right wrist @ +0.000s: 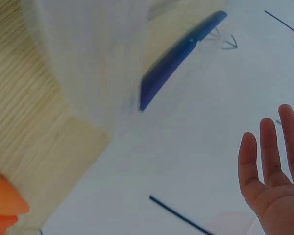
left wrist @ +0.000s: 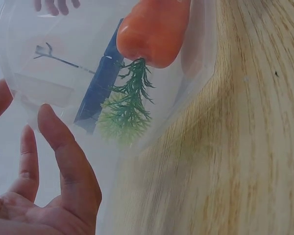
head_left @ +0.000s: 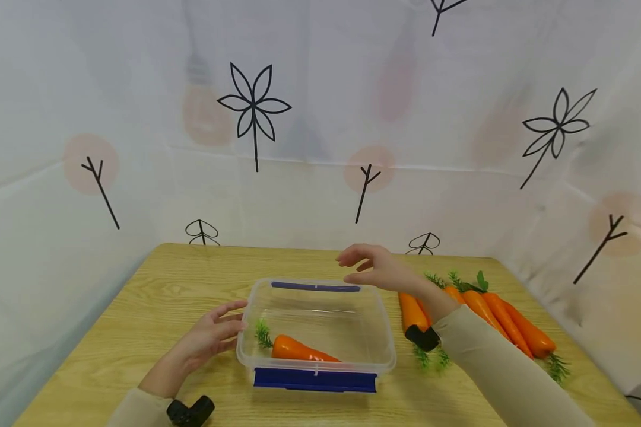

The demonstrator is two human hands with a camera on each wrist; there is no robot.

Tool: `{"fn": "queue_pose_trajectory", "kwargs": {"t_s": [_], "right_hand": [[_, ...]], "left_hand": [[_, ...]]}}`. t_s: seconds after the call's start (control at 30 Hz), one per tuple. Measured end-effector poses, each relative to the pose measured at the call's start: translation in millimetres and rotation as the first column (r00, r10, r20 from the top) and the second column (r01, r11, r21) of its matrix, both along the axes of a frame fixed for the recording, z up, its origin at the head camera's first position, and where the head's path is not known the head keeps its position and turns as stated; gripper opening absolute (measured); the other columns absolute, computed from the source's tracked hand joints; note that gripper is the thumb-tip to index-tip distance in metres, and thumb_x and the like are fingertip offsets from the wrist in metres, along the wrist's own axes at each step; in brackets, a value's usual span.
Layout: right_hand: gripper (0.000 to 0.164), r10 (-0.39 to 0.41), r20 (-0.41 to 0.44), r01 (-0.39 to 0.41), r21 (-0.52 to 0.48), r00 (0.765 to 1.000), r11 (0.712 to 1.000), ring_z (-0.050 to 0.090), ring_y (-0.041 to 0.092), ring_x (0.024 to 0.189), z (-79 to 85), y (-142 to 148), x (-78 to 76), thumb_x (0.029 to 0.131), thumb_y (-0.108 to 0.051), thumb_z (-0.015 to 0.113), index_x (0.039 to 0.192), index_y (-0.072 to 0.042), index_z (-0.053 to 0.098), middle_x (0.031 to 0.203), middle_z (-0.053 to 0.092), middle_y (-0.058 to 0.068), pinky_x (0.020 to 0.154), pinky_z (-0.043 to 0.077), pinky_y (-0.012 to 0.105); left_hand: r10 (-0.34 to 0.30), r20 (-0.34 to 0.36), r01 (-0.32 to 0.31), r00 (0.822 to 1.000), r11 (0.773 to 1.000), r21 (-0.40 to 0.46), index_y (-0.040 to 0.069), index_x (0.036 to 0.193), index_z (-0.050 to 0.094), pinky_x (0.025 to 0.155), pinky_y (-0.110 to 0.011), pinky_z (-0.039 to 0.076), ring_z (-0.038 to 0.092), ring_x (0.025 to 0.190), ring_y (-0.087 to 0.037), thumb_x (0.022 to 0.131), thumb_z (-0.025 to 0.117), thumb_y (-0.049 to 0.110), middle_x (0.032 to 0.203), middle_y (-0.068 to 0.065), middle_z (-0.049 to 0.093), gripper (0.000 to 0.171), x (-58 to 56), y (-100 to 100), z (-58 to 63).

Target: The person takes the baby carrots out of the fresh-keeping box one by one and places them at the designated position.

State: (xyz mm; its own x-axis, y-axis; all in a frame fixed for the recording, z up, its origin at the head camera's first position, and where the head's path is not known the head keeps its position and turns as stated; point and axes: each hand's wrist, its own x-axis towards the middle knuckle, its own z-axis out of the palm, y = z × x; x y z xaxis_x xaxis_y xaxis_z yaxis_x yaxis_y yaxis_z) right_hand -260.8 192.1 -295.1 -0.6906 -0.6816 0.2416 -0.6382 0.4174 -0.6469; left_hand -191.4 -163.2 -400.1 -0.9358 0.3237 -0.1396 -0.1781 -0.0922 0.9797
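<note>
A clear plastic container [head_left: 320, 323] with blue latches stands in the middle of the table, no lid on its top. One orange carrot [head_left: 299, 349] with a green frond lies inside along the near wall. My left hand [head_left: 210, 335] is at the container's left side, its relaxed fingertips right at the wall. In the left wrist view the carrot [left wrist: 154, 32] shows through the plastic beyond the fingers. Above the container's far right corner hovers my right hand [head_left: 376, 267], fingers loosely bent and holding nothing. The right wrist view shows its fingers [right wrist: 272, 156] apart from the container.
To the right of the container lie several orange carrots [head_left: 504, 320] with green tops, some partly hidden behind the right forearm. The wooden table [head_left: 192, 279] ends at a white patterned curtain [head_left: 320, 118] behind and on both sides.
</note>
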Motion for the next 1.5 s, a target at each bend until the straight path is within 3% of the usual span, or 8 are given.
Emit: {"fn": "queue_pose_trajectory", "kwargs": {"t_s": [0.33, 0.5, 0.7, 0.93, 1.2, 1.3, 1.4, 1.5], "right_hand": [[0.036, 0.116, 0.085, -0.121, 0.055, 0.99, 0.991, 0.055, 0.024, 0.105, -4.9, -45.6, -1.7, 0.087, -0.016, 0.068, 0.121, -0.009, 0.058, 0.112, 0.06, 0.002, 0.089, 0.045, 0.041], [0.035, 0.206, 0.137, -0.221, 0.101, 0.969, 0.97, 0.056, 0.021, 0.103, -13.5, -65.5, -4.6, 0.086, -0.011, 0.067, 0.12, -0.007, 0.059, 0.112, 0.06, 0.004, 0.085, 0.046, 0.03], [0.032, 0.273, 0.233, -0.319, 0.195, 0.933, 0.927, 0.058, 0.016, 0.098, -27.4, -85.5, -5.9, 0.086, -0.01, 0.068, 0.117, -0.012, 0.061, 0.108, 0.06, -0.003, 0.081, 0.047, 0.024], [0.034, 0.271, 0.375, -0.391, 0.294, 0.887, 0.872, 0.059, 0.02, 0.097, -49.4, -98.8, -7.6, 0.084, -0.005, 0.067, 0.118, -0.008, 0.06, 0.112, 0.058, 0.011, 0.078, 0.047, 0.022], [0.056, 0.247, 0.526, -0.484, 0.38, 0.814, 0.788, 0.057, 0.012, 0.088, -66.0, -104.2, -3.4, 0.079, -0.004, 0.073, 0.127, -0.02, 0.049, 0.111, 0.052, 0.0, 0.07, 0.051, 0.027], [0.059, 0.264, 0.451, -0.46, 0.41, 0.853, 0.787, 0.057, 0.013, 0.089, -69.3, -105.0, -5.5, 0.078, -0.003, 0.074, 0.129, -0.02, 0.047, 0.113, 0.053, 0.001, 0.074, 0.049, 0.023], [0.062, 0.219, 0.341, -0.359, 0.431, 0.914, 0.828, 0.056, 0.016, 0.095, -69.9, -103.7, -9.4, 0.077, -0.003, 0.074, 0.131, -0.019, 0.046, 0.118, 0.053, 0.004, 0.08, 0.047, 0.024], [0.067, 0.161, 0.302, -0.289, 0.448, 0.94, 0.846, 0.054, 0.021, 0.102, -67.4, -101.0, -12.8, 0.077, -0.003, 0.075, 0.133, -0.02, 0.043, 0.123, 0.051, 0.007, 0.085, 0.045, 0.026]], "left_hand": [[-0.008, 0.009, 0.007, 1.0, 1.0, 0.017, 0.003, 0.142, 0.03, 0.077, -0.03, 0.05, 0.059, 0.098, -0.019, 0.09, 0.063, 0.013, 0.134, -0.02, 0.042, 0.062, -1.9, -0.9, -3.0], [-0.006, 0.01, 0.006, 1.0, 1.0, 0.019, 0.002, 0.142, 0.029, 0.077, -0.03, 0.05, 0.059, 0.098, -0.019, 0.09, 0.062, 0.013, 0.133, -0.019, 0.043, 0.063, -1.8, -0.9, -2.9], [0.002, 0.013, -0.002, 1.0, 1.0, 0.01, 0.002, 0.142, 0.028, 0.078, -0.03, 0.05, 0.059, 0.099, -0.02, 0.09, 0.062, 0.014, 0.135, -0.021, 0.041, 0.063, -2.0, -2.0, -0.8], [0.012, 0.014, -0.012, 1.0, 1.0, -0.012, 0.003, 0.143, 0.029, 0.078, -0.03, 0.049, 0.059, 0.1, -0.02, 0.089, 0.063, 0.015, 0.14, -0.025, 0.035, 0.065, -2.4, -1.5, 0.4], [0.012, 0.021, -0.012, 1.0, 1.0, -0.013, 0.002, 0.142, 0.029, 0.078, -0.03, 0.049, 0.058, 0.099, -0.02, 0.089, 0.063, 0.014, 0.139, -0.025, 0.035, 0.064, -4.1, 0.2, -1.4], [0.012, 0.024, -0.011, 1.0, 1.0, -0.012, 0.002, 0.142, 0.03, 0.078, -0.03, 0.049, 0.058, 0.1, -0.02, 0.088, 0.064, 0.014, 0.14, -0.025, 0.035, 0.064, -4.4, -0.1, -0.7], [0.011, 0.026, -0.011, 1.0, 1.0, -0.008, 0.002, 0.142, 0.03, 0.078, -0.03, 0.05, 0.058, 0.1, -0.02, 0.088, 0.064, 0.013, 0.14, -0.025, 0.035, 0.065, -4.5, -0.4, -0.1], [0.007, 0.028, -0.007, 1.0, 1.0, -0.003, 0.002, 0.143, 0.028, 0.077, -0.03, 0.05, 0.059, 0.1, -0.02, 0.088, 0.064, 0.013, 0.14, -0.025, 0.034, 0.066, -4.3, -0.7, 0.3]]}}
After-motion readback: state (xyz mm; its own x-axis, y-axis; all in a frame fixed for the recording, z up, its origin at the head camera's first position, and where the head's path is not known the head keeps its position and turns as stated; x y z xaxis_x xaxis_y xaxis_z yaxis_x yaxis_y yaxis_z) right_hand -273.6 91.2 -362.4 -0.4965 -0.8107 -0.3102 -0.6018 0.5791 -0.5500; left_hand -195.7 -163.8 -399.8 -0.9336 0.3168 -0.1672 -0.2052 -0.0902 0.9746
